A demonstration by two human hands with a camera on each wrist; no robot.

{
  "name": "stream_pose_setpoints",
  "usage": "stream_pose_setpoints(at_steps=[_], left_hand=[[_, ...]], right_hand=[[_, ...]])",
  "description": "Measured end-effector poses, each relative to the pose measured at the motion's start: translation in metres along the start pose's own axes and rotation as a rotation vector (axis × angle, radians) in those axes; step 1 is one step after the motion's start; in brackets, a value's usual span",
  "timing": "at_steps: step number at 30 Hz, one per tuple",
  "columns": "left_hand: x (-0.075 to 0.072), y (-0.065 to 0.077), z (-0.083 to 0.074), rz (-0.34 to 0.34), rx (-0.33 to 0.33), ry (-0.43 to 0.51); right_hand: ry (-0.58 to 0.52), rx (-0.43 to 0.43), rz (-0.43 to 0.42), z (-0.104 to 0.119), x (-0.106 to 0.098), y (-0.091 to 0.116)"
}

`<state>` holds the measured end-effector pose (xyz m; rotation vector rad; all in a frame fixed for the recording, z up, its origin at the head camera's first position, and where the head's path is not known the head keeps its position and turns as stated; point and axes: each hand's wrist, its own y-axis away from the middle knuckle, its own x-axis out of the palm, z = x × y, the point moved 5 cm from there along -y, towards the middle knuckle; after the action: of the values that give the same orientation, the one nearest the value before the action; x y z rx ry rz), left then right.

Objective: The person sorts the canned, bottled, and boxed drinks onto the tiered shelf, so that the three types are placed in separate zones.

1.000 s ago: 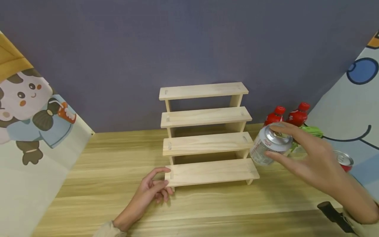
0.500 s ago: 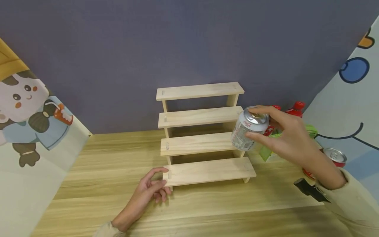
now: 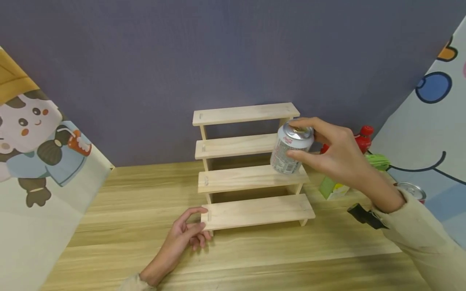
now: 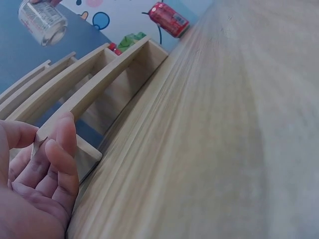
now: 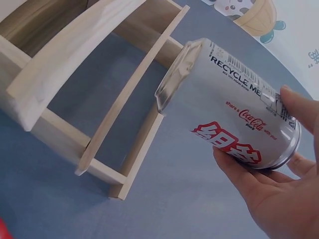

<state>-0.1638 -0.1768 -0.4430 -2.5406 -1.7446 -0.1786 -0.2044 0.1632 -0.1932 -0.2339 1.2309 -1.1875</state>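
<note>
- right hand, right of centre in the head view: thumb and fingers grasp a silver can near its lid.
- silver can: slightly tilted, lid uppermost; at upper left of the left wrist view, i see it apart from the shelves.
- left hand, below and left of centre: thumb and forefinger pinch the left end of a wooden rack's lowest step.
- wooden rack, centre: four stepped shelves, standing on a wood-grain table.
- red-capped bottle, right of frame, behind the right hand.
- red can, upper right of the left wrist view; largely hidden by a beige sleeve in the head view.
</note>
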Motion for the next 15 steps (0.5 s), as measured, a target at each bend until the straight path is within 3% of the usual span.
stream_pose_setpoints(at_steps=[15], left_hand=[[0.002,0.000,0.000,-0.015,0.006,0.003]], right_hand=[[-0.013,0.003,0.012,0.004,0.008,-0.033]])
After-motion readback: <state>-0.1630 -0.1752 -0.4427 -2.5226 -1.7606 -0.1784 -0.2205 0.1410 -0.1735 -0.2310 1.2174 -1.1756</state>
